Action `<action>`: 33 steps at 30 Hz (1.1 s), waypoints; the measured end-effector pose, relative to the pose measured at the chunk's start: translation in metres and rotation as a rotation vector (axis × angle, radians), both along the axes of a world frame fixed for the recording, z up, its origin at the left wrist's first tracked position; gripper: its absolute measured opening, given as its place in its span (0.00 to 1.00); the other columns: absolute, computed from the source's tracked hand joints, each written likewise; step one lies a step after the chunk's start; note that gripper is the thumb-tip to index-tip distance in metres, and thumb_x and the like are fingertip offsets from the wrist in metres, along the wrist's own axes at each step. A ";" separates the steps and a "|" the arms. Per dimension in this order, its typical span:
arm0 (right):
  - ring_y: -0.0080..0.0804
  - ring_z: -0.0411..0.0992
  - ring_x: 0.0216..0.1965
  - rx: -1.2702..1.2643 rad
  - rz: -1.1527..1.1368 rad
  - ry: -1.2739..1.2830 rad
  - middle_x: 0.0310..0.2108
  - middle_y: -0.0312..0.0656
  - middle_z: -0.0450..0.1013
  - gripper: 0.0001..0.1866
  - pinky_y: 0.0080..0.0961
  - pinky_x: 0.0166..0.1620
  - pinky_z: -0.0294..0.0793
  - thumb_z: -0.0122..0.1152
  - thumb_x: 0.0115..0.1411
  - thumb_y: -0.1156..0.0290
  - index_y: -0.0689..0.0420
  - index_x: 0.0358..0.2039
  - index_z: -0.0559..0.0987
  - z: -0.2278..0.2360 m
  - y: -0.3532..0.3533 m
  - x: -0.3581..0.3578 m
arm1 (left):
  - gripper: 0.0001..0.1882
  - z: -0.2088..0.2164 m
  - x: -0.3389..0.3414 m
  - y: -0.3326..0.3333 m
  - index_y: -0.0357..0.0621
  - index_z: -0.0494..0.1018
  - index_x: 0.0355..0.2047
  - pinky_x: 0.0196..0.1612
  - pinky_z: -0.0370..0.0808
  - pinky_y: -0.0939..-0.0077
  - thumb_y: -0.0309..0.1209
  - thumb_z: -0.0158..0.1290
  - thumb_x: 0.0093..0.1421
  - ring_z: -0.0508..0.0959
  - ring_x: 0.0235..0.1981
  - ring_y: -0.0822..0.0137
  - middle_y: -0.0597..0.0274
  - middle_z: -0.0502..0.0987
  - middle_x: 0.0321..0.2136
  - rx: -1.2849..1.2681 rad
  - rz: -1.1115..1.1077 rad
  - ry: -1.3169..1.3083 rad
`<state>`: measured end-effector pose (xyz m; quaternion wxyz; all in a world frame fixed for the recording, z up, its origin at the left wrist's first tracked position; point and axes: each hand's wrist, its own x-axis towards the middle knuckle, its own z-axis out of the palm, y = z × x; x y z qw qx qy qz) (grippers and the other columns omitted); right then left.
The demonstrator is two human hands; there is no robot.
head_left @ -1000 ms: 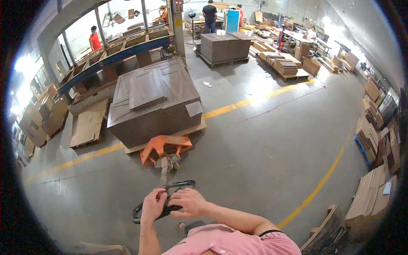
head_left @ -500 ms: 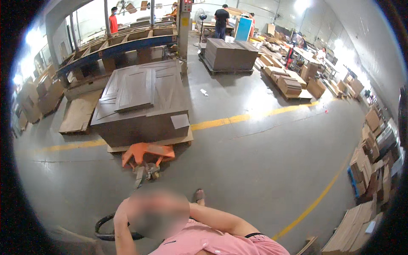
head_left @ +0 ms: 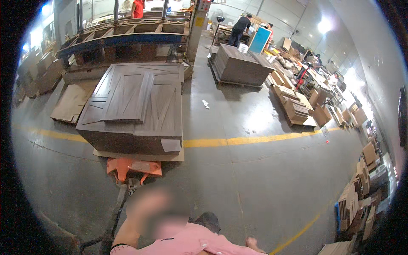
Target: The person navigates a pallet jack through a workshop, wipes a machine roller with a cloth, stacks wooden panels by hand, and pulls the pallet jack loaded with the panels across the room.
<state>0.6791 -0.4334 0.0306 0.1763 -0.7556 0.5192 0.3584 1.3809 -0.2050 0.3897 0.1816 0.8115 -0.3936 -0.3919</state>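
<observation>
My left forearm [head_left: 128, 233] reaches up from the lower edge, beside the black handle [head_left: 111, 221] of a pallet jack. A blurred patch hides the left hand, so its grip does not show. Low at the right of my pink shirt, my right hand [head_left: 251, 243] hangs apart from the handle, its fingers curled and nothing visible in them. The orange pallet jack [head_left: 135, 165] stands at the near side of a loaded pallet. On that pallet is a broad stack of grey-brown wooden panels [head_left: 168, 100], with a smaller panel [head_left: 123, 100] lying on top. A white sheet [head_left: 171, 145] is on its front face.
Behind the stack runs a blue-edged conveyor frame [head_left: 123, 39]. Another panel stack [head_left: 242, 66] sits on a pallet farther back. Cardboard pieces [head_left: 348, 202] line the right side. A yellow floor line [head_left: 238, 140] crosses ahead. People [head_left: 241, 29] stand at the back.
My right hand has left the blurred area by my left arm and is now low at the right. The jack's handle shows more upright at the left. The loaded pallet appears farther left.
</observation>
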 end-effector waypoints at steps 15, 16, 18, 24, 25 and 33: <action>0.35 0.75 0.27 0.066 -0.499 -0.704 0.28 0.41 0.77 0.10 0.34 0.25 0.72 0.55 0.58 0.63 0.56 0.29 0.80 0.026 -0.337 0.367 | 0.27 -0.083 0.103 -0.326 0.47 0.69 0.55 0.51 0.72 0.60 0.50 0.47 0.63 0.75 0.51 0.52 0.52 0.77 0.48 0.117 -0.107 0.038; 0.30 0.73 0.23 0.146 -0.888 -0.785 0.25 0.38 0.75 0.10 0.29 0.21 0.70 0.53 0.61 0.68 0.59 0.29 0.79 0.062 -0.378 0.408 | 0.26 -0.089 0.111 -0.333 0.47 0.70 0.54 0.51 0.72 0.60 0.50 0.47 0.63 0.76 0.51 0.52 0.52 0.77 0.48 0.070 -0.042 0.027; 0.23 0.73 0.29 0.115 -0.857 -0.991 0.30 0.33 0.75 0.10 0.23 0.24 0.68 0.54 0.63 0.61 0.49 0.40 0.77 0.067 -0.460 0.444 | 0.26 -0.087 0.125 -0.356 0.47 0.71 0.53 0.50 0.73 0.59 0.50 0.47 0.63 0.77 0.49 0.51 0.52 0.78 0.46 -0.013 0.061 -0.001; 0.25 0.71 0.28 0.241 -0.699 -1.042 0.34 0.33 0.73 0.13 0.23 0.24 0.64 0.52 0.65 0.56 0.49 0.44 0.73 0.080 -0.629 0.583 | 0.23 -0.100 0.189 -0.420 0.51 0.73 0.50 0.46 0.74 0.55 0.50 0.47 0.62 0.78 0.45 0.50 0.53 0.79 0.44 0.074 0.311 0.072; 0.26 0.70 0.28 0.289 -0.639 -1.083 0.34 0.32 0.73 0.13 0.24 0.24 0.63 0.52 0.65 0.56 0.49 0.44 0.73 0.063 -0.647 0.608 | 0.23 -0.112 0.202 -0.425 0.51 0.74 0.49 0.46 0.74 0.55 0.50 0.47 0.61 0.78 0.45 0.50 0.52 0.79 0.44 0.113 0.375 0.088; 0.37 0.71 0.35 0.327 0.569 -0.491 0.34 0.39 0.72 0.15 0.35 0.33 0.70 0.53 0.62 0.57 0.54 0.42 0.74 0.004 -0.722 0.706 | 0.22 -0.169 0.302 -0.489 0.51 0.74 0.49 0.45 0.74 0.53 0.50 0.47 0.62 0.78 0.44 0.50 0.53 0.80 0.40 0.136 0.613 0.144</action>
